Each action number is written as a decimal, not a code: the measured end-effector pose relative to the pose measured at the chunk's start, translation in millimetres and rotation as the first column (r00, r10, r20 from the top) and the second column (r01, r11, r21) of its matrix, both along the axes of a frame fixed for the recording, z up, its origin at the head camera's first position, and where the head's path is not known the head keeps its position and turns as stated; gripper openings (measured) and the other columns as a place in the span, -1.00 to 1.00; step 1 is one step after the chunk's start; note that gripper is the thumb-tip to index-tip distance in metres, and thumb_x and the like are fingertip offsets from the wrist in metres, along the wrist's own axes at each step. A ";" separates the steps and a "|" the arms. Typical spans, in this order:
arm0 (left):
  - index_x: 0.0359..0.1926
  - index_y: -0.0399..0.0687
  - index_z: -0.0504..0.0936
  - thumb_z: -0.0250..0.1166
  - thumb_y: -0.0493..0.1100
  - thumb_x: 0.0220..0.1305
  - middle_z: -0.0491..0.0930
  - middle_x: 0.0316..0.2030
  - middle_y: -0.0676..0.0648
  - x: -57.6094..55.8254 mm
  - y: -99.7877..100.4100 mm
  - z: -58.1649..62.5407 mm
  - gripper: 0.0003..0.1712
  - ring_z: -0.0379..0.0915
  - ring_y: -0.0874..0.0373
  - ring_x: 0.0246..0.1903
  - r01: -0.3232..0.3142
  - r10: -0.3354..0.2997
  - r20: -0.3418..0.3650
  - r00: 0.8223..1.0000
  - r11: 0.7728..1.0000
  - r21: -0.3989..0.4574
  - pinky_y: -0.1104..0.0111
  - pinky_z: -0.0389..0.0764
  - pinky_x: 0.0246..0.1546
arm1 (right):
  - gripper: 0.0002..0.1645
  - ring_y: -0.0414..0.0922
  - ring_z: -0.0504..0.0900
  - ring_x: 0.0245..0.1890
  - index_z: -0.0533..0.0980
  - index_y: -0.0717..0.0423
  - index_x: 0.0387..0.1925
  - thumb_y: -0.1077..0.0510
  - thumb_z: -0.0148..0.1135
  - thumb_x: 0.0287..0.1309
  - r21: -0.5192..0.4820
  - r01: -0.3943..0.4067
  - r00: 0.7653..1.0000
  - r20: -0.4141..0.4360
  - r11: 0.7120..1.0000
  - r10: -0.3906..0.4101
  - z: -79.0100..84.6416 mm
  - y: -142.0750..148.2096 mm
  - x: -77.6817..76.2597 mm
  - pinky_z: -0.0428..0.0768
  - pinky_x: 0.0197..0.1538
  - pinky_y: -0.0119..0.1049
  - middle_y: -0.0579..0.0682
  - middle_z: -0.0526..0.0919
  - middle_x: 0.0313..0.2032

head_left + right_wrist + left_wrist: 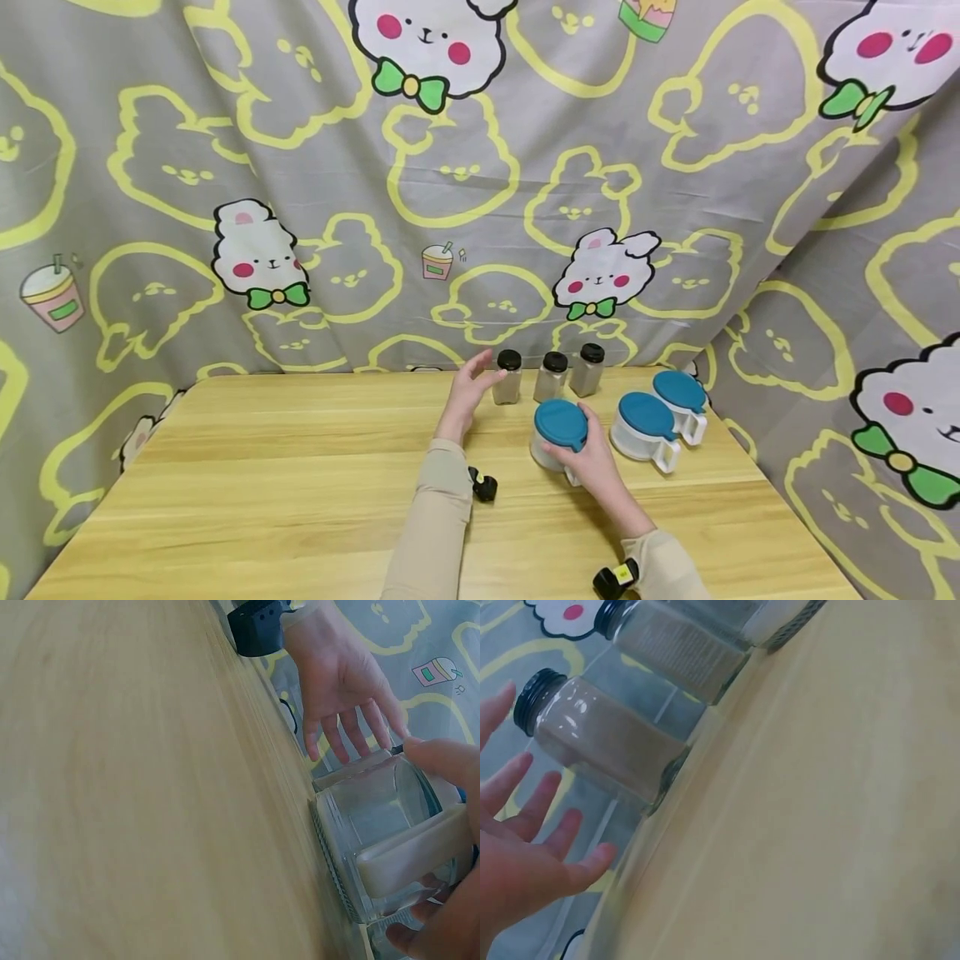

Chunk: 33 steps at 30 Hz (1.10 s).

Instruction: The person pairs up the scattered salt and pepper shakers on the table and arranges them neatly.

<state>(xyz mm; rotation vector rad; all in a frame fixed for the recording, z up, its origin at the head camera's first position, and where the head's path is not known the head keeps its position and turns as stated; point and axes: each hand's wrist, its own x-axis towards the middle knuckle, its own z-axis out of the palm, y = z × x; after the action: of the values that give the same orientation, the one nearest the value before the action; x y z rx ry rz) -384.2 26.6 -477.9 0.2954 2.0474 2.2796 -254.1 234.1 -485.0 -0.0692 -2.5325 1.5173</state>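
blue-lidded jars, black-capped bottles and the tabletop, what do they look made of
Blue-lidded jars: see-through, shiny bodies, glass or clear plastic; opaque, evenly coloured lids look like plastic. Black-capped bottles: probably glass, clear with bright highlights; ridged, glossy caps suggest plastic, though painted metal is possible. Tabletop: smooth wood or wood-look laminate, judging by its streaky grain.

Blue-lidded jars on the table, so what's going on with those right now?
A person's right hand is holding the leftmost blue-lidded jar. The left hand is open beside the leftmost black-capped jar, not gripping it. Two more blue-lidded jars stand to the right on the wooden table, and two more black-capped jars stand near its back edge.
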 end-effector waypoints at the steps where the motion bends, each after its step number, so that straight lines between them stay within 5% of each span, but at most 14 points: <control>1: 0.38 -0.04 0.36 0.40 -0.04 0.19 0.34 0.39 -0.08 -1.3 0.7 -0.5 -0.24 0.09 -0.10 0.45 0.003 -0.003 -0.004 1.000 1.000 -0.006 -0.05 0.11 0.45 | 0.22 0.33 0.24 0.37 -0.06 0.22 0.49 0.00 0.49 -0.02 -0.001 0.000 1.000 -0.002 1.000 0.000 -0.3 -0.2 0.0 0.29 0.33 0.27 0.37 0.13 0.41; 19: 0.40 -0.06 0.34 0.40 -0.12 0.19 0.34 0.35 -0.23 -2.1 12.9 6.1 -0.23 0.14 -0.22 0.38 0.009 -0.015 -0.023 1.000 0.974 -0.227 -0.04 0.28 0.36 | 0.22 0.32 0.24 0.37 -0.07 0.22 0.49 -0.02 0.47 0.01 -0.001 -0.010 1.000 0.002 1.000 0.010 -0.5 0.6 0.5 0.30 0.33 0.26 0.36 0.13 0.41; 33: 0.24 -0.18 0.49 0.45 -0.18 0.10 0.52 0.18 -0.27 -1.5 19.2 13.0 -0.34 0.35 -0.21 0.27 -0.112 0.075 -0.118 0.990 0.929 -0.353 -0.06 0.33 0.31 | 0.22 0.32 0.25 0.37 -0.06 0.21 0.49 -0.01 0.49 -0.01 -0.019 -0.011 1.000 0.009 1.000 0.011 1.3 -0.1 0.6 0.29 0.33 0.26 0.35 0.14 0.41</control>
<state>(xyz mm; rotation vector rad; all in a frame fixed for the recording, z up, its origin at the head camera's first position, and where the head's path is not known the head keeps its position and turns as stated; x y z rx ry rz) -385.6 45.7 -464.9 0.3013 2.5258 1.9136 -253.5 234.0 -483.8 -0.0653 -2.5300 1.5482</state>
